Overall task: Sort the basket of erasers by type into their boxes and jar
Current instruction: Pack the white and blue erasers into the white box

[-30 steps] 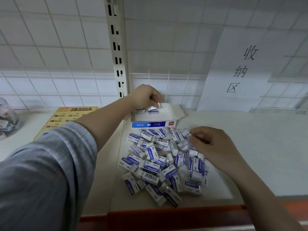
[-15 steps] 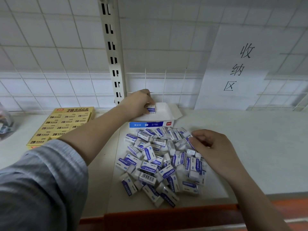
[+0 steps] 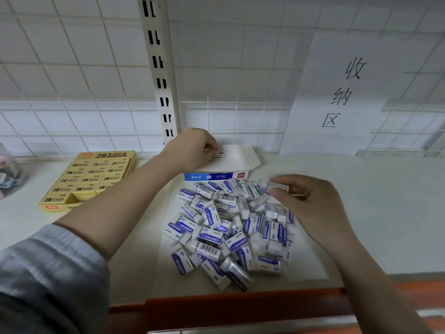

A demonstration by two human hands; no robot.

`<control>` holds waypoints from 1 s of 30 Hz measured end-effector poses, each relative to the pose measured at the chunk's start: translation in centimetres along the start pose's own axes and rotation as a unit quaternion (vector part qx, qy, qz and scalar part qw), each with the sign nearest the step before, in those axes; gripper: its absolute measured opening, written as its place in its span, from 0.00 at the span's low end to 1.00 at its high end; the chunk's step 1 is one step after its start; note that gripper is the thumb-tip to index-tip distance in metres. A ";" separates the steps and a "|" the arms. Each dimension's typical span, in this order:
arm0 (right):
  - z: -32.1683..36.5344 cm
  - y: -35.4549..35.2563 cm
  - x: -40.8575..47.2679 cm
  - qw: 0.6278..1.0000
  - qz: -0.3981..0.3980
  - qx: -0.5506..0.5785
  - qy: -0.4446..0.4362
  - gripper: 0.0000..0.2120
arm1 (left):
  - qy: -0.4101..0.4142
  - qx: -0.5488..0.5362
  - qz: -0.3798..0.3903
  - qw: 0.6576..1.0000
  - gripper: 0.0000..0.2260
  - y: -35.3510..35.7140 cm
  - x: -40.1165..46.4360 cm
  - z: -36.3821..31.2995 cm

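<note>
Your left hand (image 3: pixel 192 147) sits at centre frame over the open blue-and-white box (image 3: pixel 218 173), its fingers curled round a single wrapped eraser (image 3: pixel 218 154) just at the box's mouth — the step in hand, as I judge it, is laying that piece inside. Set it flat and snug against the box wall rather than dropping it, so rows can build up neatly. How much is in the box already is hidden behind your hand.

Your right hand (image 3: pixel 310 203), right of centre, pinches another eraser (image 3: pixel 279 186) at its fingertips, lifted just above the upper right edge of the pile of blue-and-white erasers (image 3: pixel 228 227) that lies loose on the desk (image 3: pixel 373 213) directly below the box. Keep that rhythm — one hand placing while the other picks (it saves a reach each time).

The yellow 2B box (image 3: pixel 94 179) at left looks nearly full, and the jar (image 3: pixel 8 174) at the far left edge is only partly in view. Most of the pile remains to be sorted.
</note>
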State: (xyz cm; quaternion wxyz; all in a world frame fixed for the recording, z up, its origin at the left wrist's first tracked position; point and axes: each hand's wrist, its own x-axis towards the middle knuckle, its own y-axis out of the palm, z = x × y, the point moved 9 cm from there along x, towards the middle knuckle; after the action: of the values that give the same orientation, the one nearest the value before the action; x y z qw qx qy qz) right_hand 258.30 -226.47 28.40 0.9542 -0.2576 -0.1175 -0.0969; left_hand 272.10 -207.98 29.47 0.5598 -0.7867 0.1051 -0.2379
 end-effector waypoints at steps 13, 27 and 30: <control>2.0 0.4 0.7 0.995 -0.007 -0.004 -0.095 0.16 | 0.023 -0.183 0.190 0.964 0.13 1.0 -10.6 -3.5; 1.1 5.1 11.1 0.980 0.076 -0.158 -0.091 0.11 | -0.049 -0.188 0.076 0.978 0.13 0.2 -12.6 -2.2; -0.2 7.5 12.9 0.968 0.113 -0.213 -0.075 0.09 | -0.066 -0.190 0.012 0.979 0.10 -0.7 -13.0 -1.5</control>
State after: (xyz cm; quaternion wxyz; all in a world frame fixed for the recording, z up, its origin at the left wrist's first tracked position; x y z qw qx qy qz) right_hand 272.50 -221.79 28.25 0.8705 -0.4730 -0.1356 0.0087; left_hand 260.01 -203.34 27.19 0.4086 -0.8914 0.1210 -0.1540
